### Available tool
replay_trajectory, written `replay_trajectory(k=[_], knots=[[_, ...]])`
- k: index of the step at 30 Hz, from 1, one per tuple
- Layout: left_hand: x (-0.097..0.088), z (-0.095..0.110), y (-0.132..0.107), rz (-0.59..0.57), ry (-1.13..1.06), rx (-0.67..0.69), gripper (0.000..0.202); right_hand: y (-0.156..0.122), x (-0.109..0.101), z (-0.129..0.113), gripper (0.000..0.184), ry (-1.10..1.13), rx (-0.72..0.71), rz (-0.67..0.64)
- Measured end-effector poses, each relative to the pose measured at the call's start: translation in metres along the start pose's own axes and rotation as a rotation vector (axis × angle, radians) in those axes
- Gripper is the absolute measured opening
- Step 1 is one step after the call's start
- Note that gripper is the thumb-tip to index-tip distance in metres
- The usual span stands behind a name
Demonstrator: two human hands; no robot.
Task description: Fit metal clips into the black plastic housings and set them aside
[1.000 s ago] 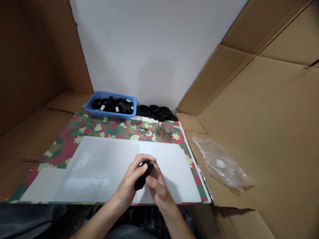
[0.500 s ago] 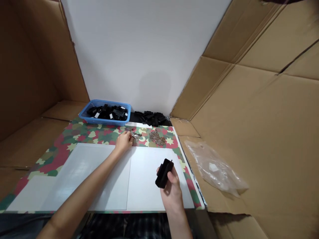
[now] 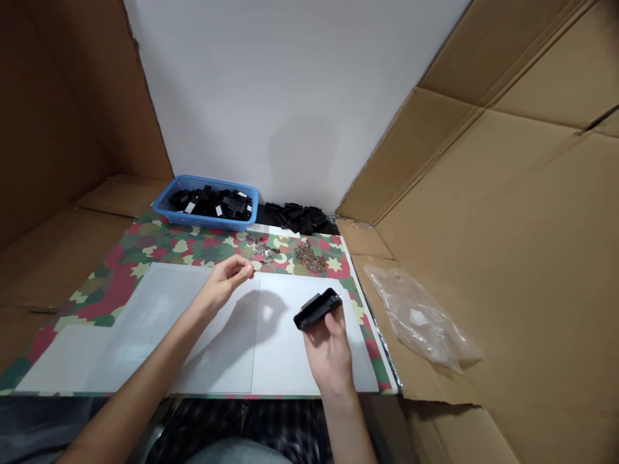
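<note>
My right hand (image 3: 329, 348) grips a black plastic case (image 3: 316, 309), long and box-shaped, with its hollow side facing up and tilted. Thumb and fingertips of my left hand (image 3: 226, 278) are pinched together above the white board. A small metal piece (image 3: 254, 270) just shows at those fingertips, too tiny to make out its shape. Beyond that hand lies a loose pile of silvery metal pieces (image 3: 265, 250). To its right sits a second pile of small brownish metal pieces (image 3: 309, 256).
A blue basket (image 3: 207, 222) of black plastic parts stands at the back left. More black parts (image 3: 302, 218) are heaped beside it against the white wall. A clear plastic bag (image 3: 420, 319) lies on cardboard (image 3: 507, 258) at the right. White sheets (image 3: 309, 361) cover the camouflage-patterned tabletop.
My left hand has drawn back from the silvery pile toward me, its fingertips pinched. My right hand has raised and turned the black case so it lies more level.
</note>
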State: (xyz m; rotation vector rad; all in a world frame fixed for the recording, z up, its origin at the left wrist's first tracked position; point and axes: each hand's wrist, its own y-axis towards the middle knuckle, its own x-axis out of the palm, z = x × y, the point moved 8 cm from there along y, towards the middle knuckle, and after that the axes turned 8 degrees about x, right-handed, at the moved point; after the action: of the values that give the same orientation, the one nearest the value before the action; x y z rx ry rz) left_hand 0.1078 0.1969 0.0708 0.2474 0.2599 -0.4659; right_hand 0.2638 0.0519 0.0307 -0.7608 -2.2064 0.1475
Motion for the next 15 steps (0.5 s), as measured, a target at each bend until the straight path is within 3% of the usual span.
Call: replay_trajectory(k=[5, 9, 15], knots=[[0.005, 0.037, -0.041, -0.054, -0.297, 0.041, 0.026, -0.018, 0.032, -0.019, 0.02, -0.265, -0.291, -0.273], [0.005, 0.058, -0.061, -0.05, -0.337, 0.072, 0.014, -0.042, 0.052, -0.034, 0.023, -0.476, -0.578, -0.398], [0.01, 0.067, -0.068, -0.063, -0.38, 0.111, 0.017, -0.06, 0.066, -0.036, 0.025, -0.573, -0.678, -0.508]])
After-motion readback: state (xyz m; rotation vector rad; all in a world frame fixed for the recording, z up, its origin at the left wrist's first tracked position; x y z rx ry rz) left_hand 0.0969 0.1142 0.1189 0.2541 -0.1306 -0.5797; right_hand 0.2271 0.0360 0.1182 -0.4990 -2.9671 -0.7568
